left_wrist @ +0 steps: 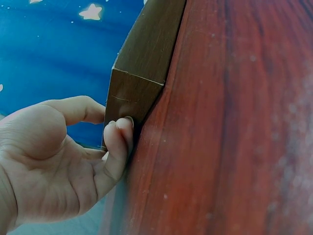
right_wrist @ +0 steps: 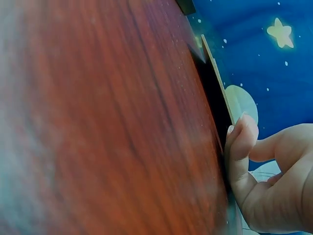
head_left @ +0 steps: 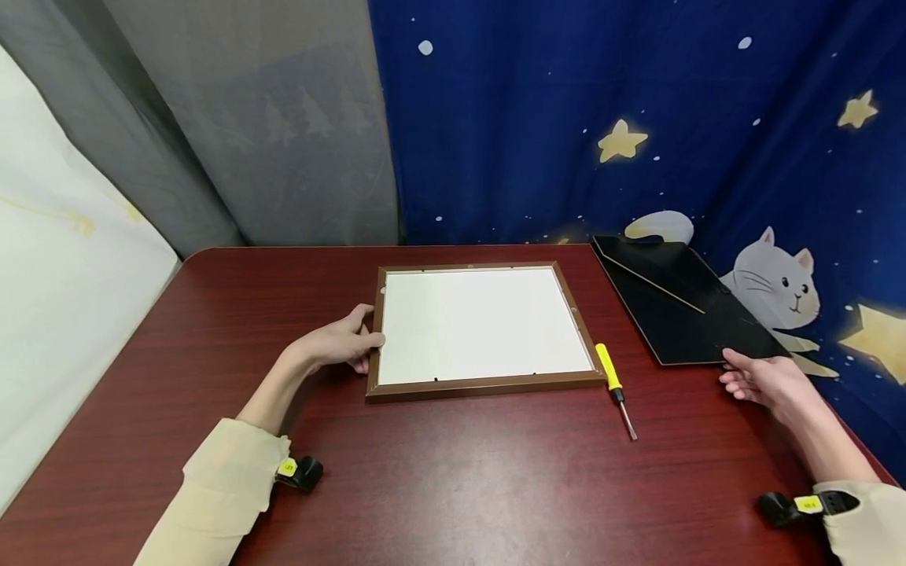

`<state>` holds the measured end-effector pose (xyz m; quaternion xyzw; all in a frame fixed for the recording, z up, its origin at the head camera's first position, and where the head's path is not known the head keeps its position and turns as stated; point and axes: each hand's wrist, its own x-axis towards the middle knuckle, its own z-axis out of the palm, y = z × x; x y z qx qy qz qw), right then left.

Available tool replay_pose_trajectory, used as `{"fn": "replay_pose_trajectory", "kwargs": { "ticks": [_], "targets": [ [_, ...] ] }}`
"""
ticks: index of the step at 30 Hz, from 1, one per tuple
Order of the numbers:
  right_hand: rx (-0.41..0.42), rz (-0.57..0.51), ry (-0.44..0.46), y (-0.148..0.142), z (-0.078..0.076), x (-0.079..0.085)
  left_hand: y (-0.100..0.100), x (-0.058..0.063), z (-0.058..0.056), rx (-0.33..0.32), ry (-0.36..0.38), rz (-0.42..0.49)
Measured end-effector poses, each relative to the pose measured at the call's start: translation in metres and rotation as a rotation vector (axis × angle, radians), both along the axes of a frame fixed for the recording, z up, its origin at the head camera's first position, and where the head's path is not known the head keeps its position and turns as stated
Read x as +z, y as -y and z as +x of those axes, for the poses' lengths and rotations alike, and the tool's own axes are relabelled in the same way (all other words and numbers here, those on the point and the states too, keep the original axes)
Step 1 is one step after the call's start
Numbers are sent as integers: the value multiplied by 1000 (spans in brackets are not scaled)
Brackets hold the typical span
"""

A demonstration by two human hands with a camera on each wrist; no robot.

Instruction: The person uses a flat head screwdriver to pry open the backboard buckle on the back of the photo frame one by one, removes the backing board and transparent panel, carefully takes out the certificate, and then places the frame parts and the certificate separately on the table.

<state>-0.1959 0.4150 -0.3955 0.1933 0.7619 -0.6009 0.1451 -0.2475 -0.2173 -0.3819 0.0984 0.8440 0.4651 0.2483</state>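
A brown picture frame (head_left: pixel 488 385) lies on the table with a white panel (head_left: pixel 481 326) inside its border. My left hand (head_left: pixel 343 339) grips the frame's left side, thumb at the top edge. In the left wrist view, fingers of the left hand (left_wrist: pixel 54 161) curl against the frame's side (left_wrist: pixel 128 95). At the right, my right hand (head_left: pixel 767 384) pinches the near edge of a thin black board (head_left: pixel 679 314). The right wrist view shows the board (right_wrist: pixel 217 83) slightly raised off the table, with the right hand (right_wrist: pixel 279 181) at its edge. Some fingertips are hidden below it.
A screwdriver (head_left: pixel 614 381) with a yellow handle lies by the frame's right corner, tip toward me. A thin light-coloured line (head_left: pixel 654 283) crosses the black board. Curtains hang behind the dark red table (head_left: pixel 453 487), one blue (head_left: pixel 510 118) with stars.
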Motion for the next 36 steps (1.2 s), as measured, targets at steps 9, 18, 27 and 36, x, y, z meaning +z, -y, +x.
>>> {"fn": "replay_pose_trajectory", "kwargs": {
  "ticks": [9,18,27,36],
  "targets": [
    [50,67,34,-5,-2,0,-1,1,0,5,3,1],
    [95,65,38,-7,-7,1,-1,0,0,4,12,2],
    [127,111,-60,8,-11,5,-1,1,1,-2,17,10],
    [159,192,-146,41,-19,14,-2,1,0,-9,17,20]
  ]
}}
